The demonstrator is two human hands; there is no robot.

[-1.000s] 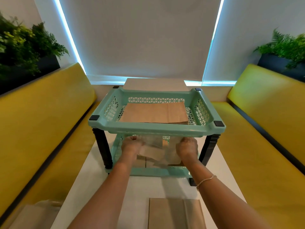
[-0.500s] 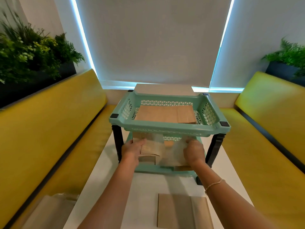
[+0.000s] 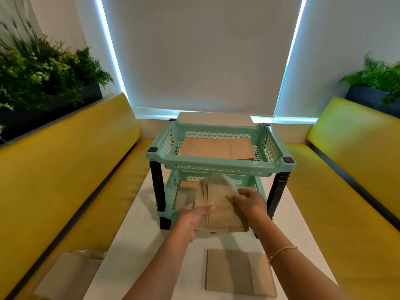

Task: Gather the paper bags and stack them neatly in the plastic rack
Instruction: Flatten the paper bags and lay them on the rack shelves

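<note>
The bundle of paper bags (image 3: 218,210) has come partway out of the bottom shelf of the green rack (image 3: 218,169): a second ago both hands were reaching deep under the upper tray, and now the bundle pokes out over the shelf's front lip, its near end hanging above the tabletop. The left hand (image 3: 194,217) holds it from the left side, fingers lying fairly flat across the top sheet with the thumb seemingly beneath. The right hand (image 3: 249,203) grips the right edge, fingers curled over it, with something pale and crumpled, blurred, rising just behind them. The bags are fanned and uneven, so my guess is they are being pulled out to be squared up before going back in.

A neat stack (image 3: 216,149) lies in the top tray. One more flat bag (image 3: 240,272) waits on the table (image 3: 134,245) near its front edge, and another pile (image 3: 69,271) sits on the yellow bench at the left front corner. So the gathering is far from finished.
</note>
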